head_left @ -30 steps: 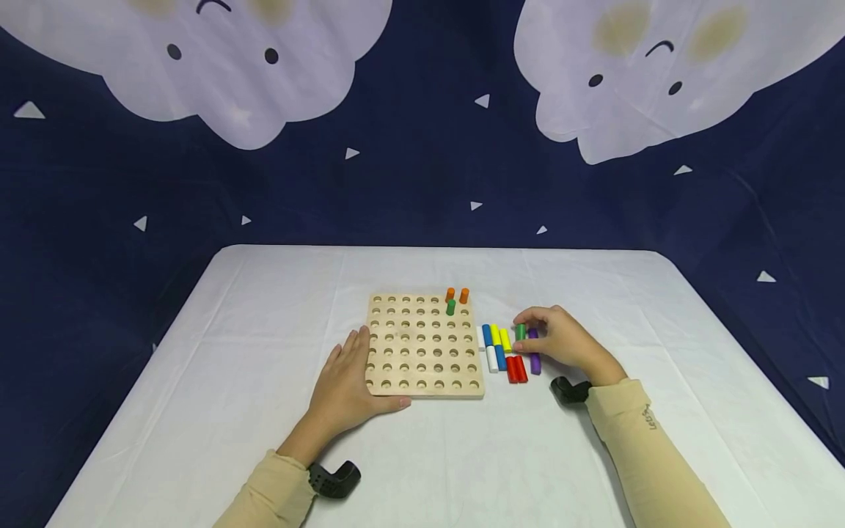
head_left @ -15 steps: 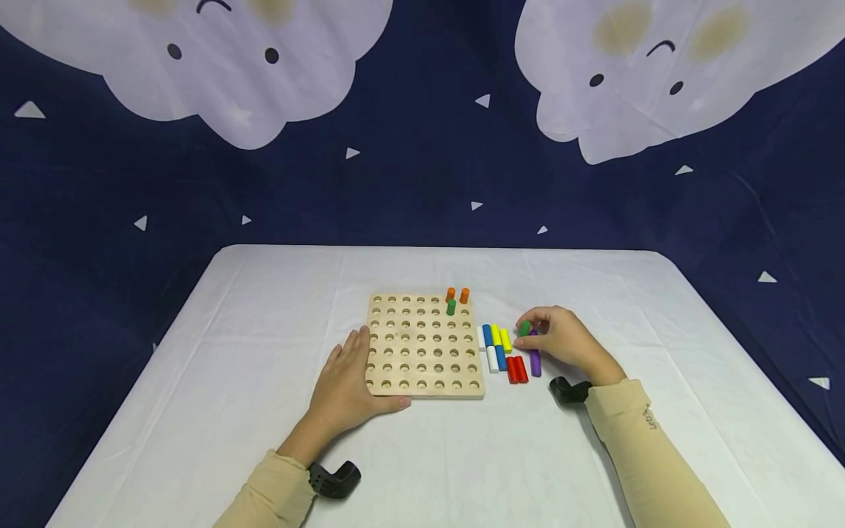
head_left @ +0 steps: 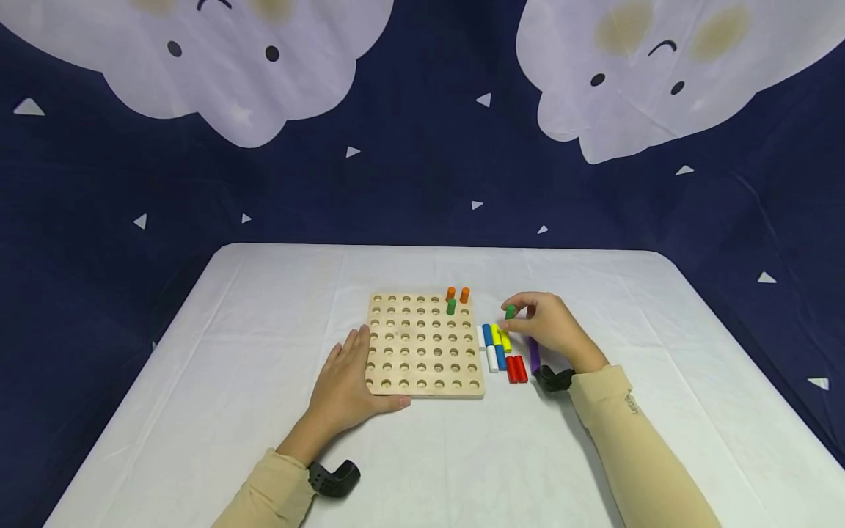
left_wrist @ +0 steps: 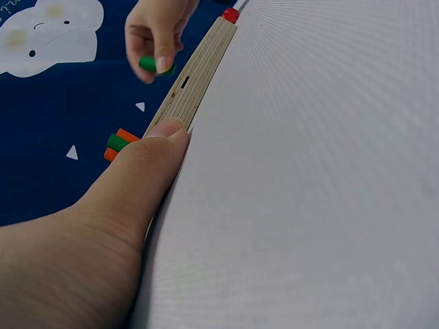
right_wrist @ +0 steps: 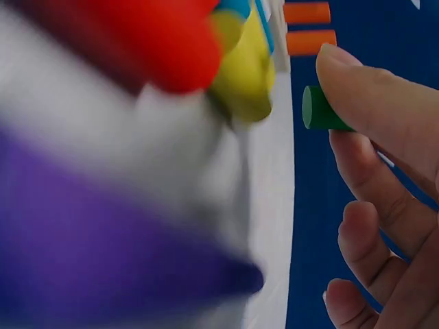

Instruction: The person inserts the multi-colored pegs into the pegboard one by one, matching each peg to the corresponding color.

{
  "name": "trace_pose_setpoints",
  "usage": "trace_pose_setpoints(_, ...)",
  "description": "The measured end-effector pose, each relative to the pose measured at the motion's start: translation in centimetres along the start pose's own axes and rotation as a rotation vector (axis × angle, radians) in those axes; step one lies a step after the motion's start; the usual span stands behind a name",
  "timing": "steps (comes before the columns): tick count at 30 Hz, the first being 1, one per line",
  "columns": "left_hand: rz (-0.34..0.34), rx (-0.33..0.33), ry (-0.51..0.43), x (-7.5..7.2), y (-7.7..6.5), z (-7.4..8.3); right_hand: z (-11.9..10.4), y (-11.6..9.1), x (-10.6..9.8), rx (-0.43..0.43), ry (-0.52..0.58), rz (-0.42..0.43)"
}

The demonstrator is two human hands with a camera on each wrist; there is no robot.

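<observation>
A wooden pegboard [head_left: 412,345] with rows of round holes lies on the white table. Along its left edge my left hand [head_left: 343,389] lies with straight fingers, the thumb against the front edge; the left wrist view shows this thumb [left_wrist: 158,147] on the board's side. My right hand [head_left: 553,326] pinches a green peg [head_left: 510,312] between thumb and forefinger, raised near the loose pegs right of the board. In the right wrist view the green peg [right_wrist: 315,108] points one end out past the thumb. Two orange pegs [head_left: 465,295] and another green peg stand at the board's far right corner.
Loose pegs lie right of the board: white [head_left: 492,359], blue [head_left: 500,359], yellow [head_left: 506,342] and red ones [head_left: 517,370]. Purple [head_left: 534,356] lies beneath the right hand, partly covered. A dark blue cloth [head_left: 422,198] with clouds hangs behind the table.
The right hand has tilted the green peg up from among the loose pegs, then lifted it and carried it left and away from me. The left hand and the board have stayed put.
</observation>
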State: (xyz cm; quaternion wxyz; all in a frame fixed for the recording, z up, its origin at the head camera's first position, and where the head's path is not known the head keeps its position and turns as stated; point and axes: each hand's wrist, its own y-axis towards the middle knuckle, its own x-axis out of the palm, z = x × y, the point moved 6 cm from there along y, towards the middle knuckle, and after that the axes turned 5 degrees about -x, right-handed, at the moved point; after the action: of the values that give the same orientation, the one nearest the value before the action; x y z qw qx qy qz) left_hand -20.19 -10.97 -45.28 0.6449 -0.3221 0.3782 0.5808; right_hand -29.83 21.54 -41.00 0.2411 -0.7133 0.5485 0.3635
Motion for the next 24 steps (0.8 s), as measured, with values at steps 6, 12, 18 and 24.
trace_pose_setpoints(6,0.002,-0.004,-0.003,0.0,0.0,-0.1,-2.0,1.6,0.7,-0.033,0.028,0.017)
trace_pose_setpoints(12,0.003,-0.007,-0.016,0.1,0.0,-0.2,-3.1,2.8,1.9,-0.046,0.014,0.008)
trace_pose_setpoints(18,-0.004,-0.009,-0.019,0.0,0.0,-0.2,-4.4,3.8,2.8,-0.073,-0.009,0.008)
trace_pose_setpoints(24,0.006,-0.004,-0.013,0.0,0.0,-0.3,-5.0,4.3,3.5,-0.095,-0.026,-0.006)
